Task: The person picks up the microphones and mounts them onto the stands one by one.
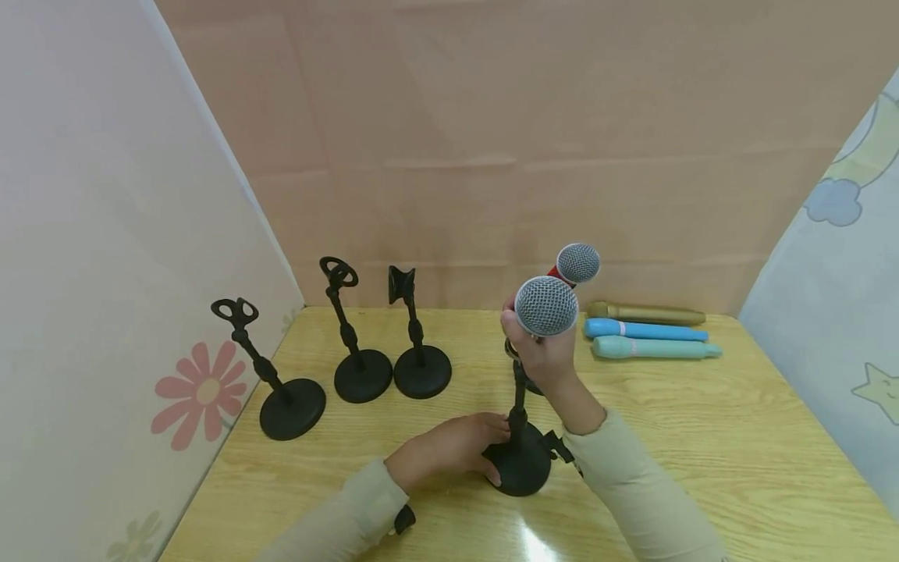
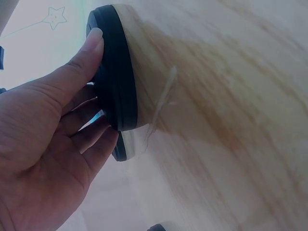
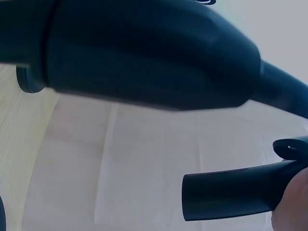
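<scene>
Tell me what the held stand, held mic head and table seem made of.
Stand: plastic or painted metal, I can't tell which; smooth, black, low sheen.
Mic head: probably metal, silvery, with visible mesh.
Table: wood or wood-look laminate, given the yellowish grain; the bright glare suggests a glossy finish.

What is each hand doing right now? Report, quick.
Left hand: closed, gripping a stand by its base.
Right hand: closed, holding a mic.

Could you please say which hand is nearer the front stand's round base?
Left. The left hand holds the round base; the right hand is higher, holding a microphone near the top of the stand.
</scene>
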Motion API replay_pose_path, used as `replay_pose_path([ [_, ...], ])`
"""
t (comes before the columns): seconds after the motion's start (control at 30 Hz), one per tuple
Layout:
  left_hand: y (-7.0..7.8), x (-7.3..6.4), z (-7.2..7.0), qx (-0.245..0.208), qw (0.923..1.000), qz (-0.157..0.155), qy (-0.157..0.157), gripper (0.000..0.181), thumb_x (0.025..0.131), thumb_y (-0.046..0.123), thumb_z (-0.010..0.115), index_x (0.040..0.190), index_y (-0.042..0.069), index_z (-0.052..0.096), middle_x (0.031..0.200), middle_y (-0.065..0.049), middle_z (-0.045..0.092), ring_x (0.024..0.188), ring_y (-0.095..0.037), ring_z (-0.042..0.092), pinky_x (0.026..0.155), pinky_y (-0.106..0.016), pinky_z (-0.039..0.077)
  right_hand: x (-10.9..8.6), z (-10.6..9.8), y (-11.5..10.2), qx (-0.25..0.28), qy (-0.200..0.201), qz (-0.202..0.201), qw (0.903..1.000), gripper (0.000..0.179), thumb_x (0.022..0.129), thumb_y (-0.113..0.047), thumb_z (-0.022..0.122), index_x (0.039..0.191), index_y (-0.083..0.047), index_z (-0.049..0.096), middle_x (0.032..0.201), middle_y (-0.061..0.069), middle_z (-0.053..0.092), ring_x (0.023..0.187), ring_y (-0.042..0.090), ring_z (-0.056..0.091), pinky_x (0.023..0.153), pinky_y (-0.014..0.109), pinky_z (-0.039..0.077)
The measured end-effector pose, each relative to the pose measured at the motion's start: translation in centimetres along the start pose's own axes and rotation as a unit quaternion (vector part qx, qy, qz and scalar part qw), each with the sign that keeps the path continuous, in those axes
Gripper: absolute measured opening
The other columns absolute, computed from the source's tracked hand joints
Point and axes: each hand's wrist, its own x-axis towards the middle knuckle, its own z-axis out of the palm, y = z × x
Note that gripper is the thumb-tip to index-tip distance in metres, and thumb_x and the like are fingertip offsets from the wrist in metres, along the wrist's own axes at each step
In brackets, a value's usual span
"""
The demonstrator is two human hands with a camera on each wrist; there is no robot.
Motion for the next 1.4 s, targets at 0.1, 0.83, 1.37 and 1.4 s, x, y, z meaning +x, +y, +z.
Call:
replay_pose_path([
  [0.1, 0.2, -0.1, 0.0, 0.003, 1.0000, -0.003, -0.004, 0.065, 0.083, 0.039, 0.081, 0.138, 0.010, 0.064, 0.153, 0.002, 0.049, 0.145, -0.012, 0.040, 0.114, -0.025, 0.038, -0.3, -0.3, -0.1, -0.020, -0.004, 0.008, 0.9998, 0.045, 0.087, -0.025, 0.075, 0.087, 0.014, 0.053, 0.079, -0.007, 0.065, 0.063, 0.008, 0.053, 0.058, 0.019, 0.048],
  [0.83, 0.3, 0.2, 0.1, 0.014, 0.9997, -0.001, -0.021, 0.067, 0.084, 0.040, 0.080, 0.142, 0.012, 0.061, 0.154, 0.005, 0.048, 0.147, -0.010, 0.037, 0.116, -0.026, 0.035, -0.6, -1.3, -0.5, 0.025, -0.129, 0.043, 0.9904, 0.046, 0.090, -0.034, 0.078, 0.083, 0.008, 0.060, 0.074, 0.001, 0.068, 0.058, 0.012, 0.058, 0.052, 0.024, 0.049],
  [1.37, -0.3, -0.1, 0.2, 0.019, 0.9994, 0.027, 0.008, 0.067, 0.084, 0.041, 0.080, 0.141, 0.012, 0.061, 0.154, 0.003, 0.048, 0.145, -0.011, 0.040, 0.115, -0.025, 0.037, -0.7, -2.1, -1.0, -0.165, -0.184, 0.019, 0.9688, 0.011, 0.073, 0.007, 0.063, 0.074, -0.004, 0.061, 0.066, 0.005, 0.057, 0.058, 0.011, 0.049, 0.054, 0.021, 0.045],
  [1.4, -0.2, -0.2, 0.1, 0.020, 0.9994, 0.027, 0.011, 0.067, 0.084, 0.041, 0.080, 0.142, 0.012, 0.061, 0.154, 0.003, 0.048, 0.145, -0.011, 0.040, 0.115, -0.025, 0.037, -0.5, -2.1, -1.2, -0.222, -0.192, 0.007, 0.9560, 0.013, 0.073, 0.005, 0.064, 0.072, -0.008, 0.061, 0.065, 0.002, 0.056, 0.058, 0.009, 0.048, 0.053, 0.021, 0.045],
])
